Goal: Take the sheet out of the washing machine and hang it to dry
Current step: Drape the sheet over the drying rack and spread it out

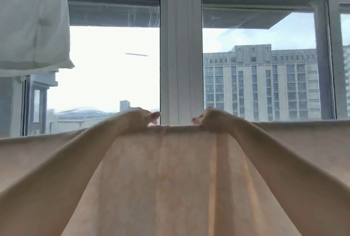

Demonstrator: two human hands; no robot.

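A pale peach sheet hangs in front of me, its top edge running across the whole view at about waist height of the window. It drapes down and fills the lower half of the frame. My left hand grips the top edge just left of centre. My right hand grips the same edge a little to the right, with a short stretch of fabric taut between them. Whatever the sheet hangs over is hidden under the fabric. No washing machine is in view.
A white piece of laundry hangs at the upper left. Behind the sheet stands a large window with a white frame post in the middle. Tall buildings show outside at the right.
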